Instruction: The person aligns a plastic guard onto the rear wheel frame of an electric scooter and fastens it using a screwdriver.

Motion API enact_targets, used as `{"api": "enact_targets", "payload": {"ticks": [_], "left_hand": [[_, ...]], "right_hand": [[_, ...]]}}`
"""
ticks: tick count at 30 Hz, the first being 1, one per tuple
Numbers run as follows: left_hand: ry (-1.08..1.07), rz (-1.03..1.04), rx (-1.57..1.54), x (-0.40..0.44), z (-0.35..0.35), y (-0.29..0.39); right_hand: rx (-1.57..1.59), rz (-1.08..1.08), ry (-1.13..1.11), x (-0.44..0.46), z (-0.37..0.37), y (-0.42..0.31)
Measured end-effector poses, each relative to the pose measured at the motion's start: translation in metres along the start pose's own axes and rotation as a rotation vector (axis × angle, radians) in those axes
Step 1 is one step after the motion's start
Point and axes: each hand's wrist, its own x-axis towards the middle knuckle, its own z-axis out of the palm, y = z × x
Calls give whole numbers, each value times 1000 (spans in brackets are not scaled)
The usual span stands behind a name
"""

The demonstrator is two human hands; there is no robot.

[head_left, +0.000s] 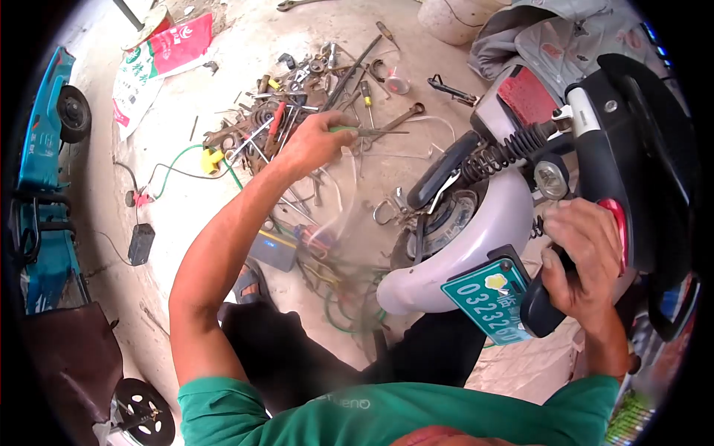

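Observation:
My left hand (321, 141) is closed around the green handle of a screwdriver (383, 133), its thin shaft pointing right. Below it lies a heap of tools and metal parts (260, 134). To the right, a pale electric scooter (454, 275) shows its exposed rear wheel (454, 219), a coil spring (502, 156) and a green number plate (487, 301). My right hand (584, 256) is at the scooter's tail, fingers bent and thumb apart, around a black tail piece (541, 306) beside the plate. Part of its grip is hidden.
A yellow-handled screwdriver (366, 93) and a rusty wrench (401, 123) lie on the concrete. A grey box (273, 250) is near my foot. Cables cross the floor around a black adapter (140, 244). A blue vehicle (44, 149) stands left; a printed sack (160, 70) lies behind.

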Motion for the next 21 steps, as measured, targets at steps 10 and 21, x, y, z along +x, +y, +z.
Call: {"api": "enact_targets", "payload": {"ticks": [10, 21], "left_hand": [[-464, 129, -127, 192, 9, -57], [-640, 178, -305, 297, 84, -73]], "right_hand": [[-57, 582, -269, 24, 13, -32], [-268, 672, -516, 24, 16, -45]]}}
